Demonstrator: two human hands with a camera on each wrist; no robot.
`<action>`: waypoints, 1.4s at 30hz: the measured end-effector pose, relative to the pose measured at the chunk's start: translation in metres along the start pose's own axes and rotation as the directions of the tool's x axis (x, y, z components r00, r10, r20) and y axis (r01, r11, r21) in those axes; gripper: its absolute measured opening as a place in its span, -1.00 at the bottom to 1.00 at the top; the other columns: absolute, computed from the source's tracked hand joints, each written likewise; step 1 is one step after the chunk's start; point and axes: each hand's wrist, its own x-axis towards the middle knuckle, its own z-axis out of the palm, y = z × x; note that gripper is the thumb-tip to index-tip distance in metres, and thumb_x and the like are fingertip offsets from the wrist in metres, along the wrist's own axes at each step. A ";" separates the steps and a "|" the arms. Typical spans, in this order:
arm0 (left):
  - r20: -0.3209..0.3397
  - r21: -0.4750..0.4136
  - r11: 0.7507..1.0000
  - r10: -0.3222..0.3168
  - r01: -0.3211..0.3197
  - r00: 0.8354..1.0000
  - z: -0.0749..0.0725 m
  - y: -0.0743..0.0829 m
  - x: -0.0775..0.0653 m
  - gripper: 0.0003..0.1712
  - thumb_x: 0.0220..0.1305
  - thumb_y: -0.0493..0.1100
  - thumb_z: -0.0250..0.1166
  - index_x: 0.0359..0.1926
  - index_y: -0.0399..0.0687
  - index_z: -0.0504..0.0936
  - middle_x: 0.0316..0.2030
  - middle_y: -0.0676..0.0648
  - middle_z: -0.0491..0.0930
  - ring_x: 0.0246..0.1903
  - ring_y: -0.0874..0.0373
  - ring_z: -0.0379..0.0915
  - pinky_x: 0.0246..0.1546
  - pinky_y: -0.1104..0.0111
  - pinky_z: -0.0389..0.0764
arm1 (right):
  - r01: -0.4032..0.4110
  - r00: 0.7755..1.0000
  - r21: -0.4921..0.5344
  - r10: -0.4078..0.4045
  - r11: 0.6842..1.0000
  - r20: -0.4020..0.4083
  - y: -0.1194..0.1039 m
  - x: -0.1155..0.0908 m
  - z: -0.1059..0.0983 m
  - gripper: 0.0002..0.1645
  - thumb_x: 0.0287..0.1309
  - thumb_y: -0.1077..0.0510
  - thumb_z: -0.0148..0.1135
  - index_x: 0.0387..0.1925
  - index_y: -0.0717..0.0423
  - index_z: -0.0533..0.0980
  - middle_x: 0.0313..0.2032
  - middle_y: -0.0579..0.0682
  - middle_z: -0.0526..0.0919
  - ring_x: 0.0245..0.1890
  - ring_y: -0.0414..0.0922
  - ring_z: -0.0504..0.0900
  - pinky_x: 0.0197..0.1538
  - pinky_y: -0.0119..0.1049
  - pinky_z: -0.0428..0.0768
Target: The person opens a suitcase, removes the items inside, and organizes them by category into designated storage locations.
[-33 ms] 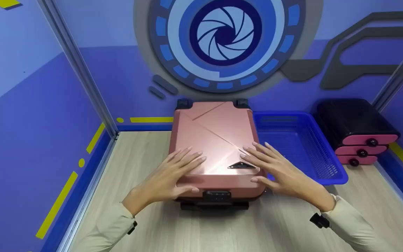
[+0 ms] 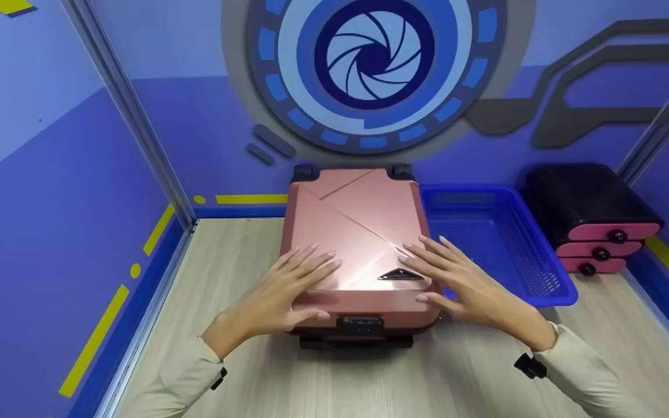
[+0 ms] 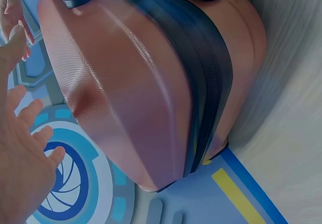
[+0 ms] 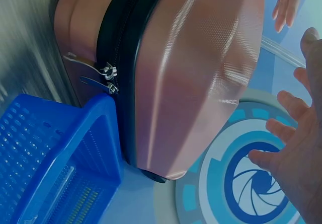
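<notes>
A rose-pink hard-shell suitcase (image 2: 358,215) lies flat on the table, wheels toward the back wall and a black combination lock (image 2: 360,324) facing me. My left hand (image 2: 279,293) is spread over its near left corner, fingers extended. Over the near right corner, beside the small triangular badge (image 2: 402,274), hovers my right hand (image 2: 468,284), its fingers likewise straight. Both wrist views show a gap between hand and shell, at the left hand (image 3: 25,158) and the right hand (image 4: 302,138). Two metal zipper pulls (image 4: 108,74) hang together on the closed zipper at the suitcase's right side.
A blue plastic basket (image 2: 479,232) stands against the suitcase's right side. Farther right is a black drawer box (image 2: 596,191) with pink drawer fronts and round black knobs. Patterned blue panels on metal posts enclose the wooden table (image 2: 224,255) at the back and sides.
</notes>
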 end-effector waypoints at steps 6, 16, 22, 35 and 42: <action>-0.006 0.007 1.000 -0.010 0.011 1.000 0.000 0.000 0.002 -0.04 0.34 0.20 0.39 0.60 -0.05 0.26 0.56 -0.15 0.28 0.56 -0.25 0.11 0.53 -0.19 0.14 | 0.010 1.000 -0.001 -0.010 1.000 0.003 0.002 -0.002 0.000 -0.23 0.46 -0.19 0.20 0.55 0.03 0.34 0.51 0.11 0.40 0.49 0.27 0.34 0.67 -0.07 -0.12; -0.001 -0.023 0.999 -0.047 0.047 0.999 -0.001 0.006 0.017 -0.18 0.42 0.09 0.37 0.57 -0.03 0.32 0.55 -0.22 0.27 0.55 -0.36 0.07 0.49 -0.25 0.19 | -0.072 0.997 0.010 0.072 0.997 -0.027 0.004 -0.012 -0.004 -0.17 0.26 0.17 0.43 0.53 0.04 0.37 0.50 0.16 0.39 0.47 0.24 0.37 0.64 -0.37 -0.10; 0.037 -0.063 0.994 -0.084 0.086 0.996 0.004 0.010 0.014 -0.22 0.44 0.05 0.36 0.57 0.04 0.33 0.55 -0.21 0.27 0.54 -0.33 0.10 0.46 -0.28 0.23 | -0.151 0.985 0.043 0.154 0.988 -0.077 -0.002 -0.028 0.003 -0.15 0.20 0.22 0.49 0.51 0.03 0.40 0.47 0.09 0.45 0.43 0.14 0.45 0.58 -0.48 0.04; 0.052 0.041 0.996 -0.085 0.083 0.995 0.020 0.019 0.012 -0.24 0.42 0.14 0.36 0.55 0.18 0.38 0.53 -0.14 0.34 0.53 -0.24 0.18 0.48 -0.20 0.24 | -0.396 0.891 0.138 0.416 0.908 -0.184 -0.014 -0.065 0.025 -0.32 0.20 0.41 0.44 0.35 0.19 0.47 0.13 0.05 0.64 0.04 -0.04 0.69 -0.02 -0.05 0.73; 0.053 0.096 0.990 -0.110 0.105 0.992 0.028 0.022 0.013 -0.23 0.41 0.21 0.33 0.55 0.21 0.37 0.55 -0.07 0.31 0.54 -0.17 0.17 0.51 -0.20 0.19 | -0.429 0.843 0.187 0.466 0.884 -0.268 -0.022 -0.073 0.048 -0.57 0.10 0.50 0.46 0.02 0.25 0.60 -0.10 0.00 0.69 -0.13 -0.12 0.70 -0.14 -0.32 0.68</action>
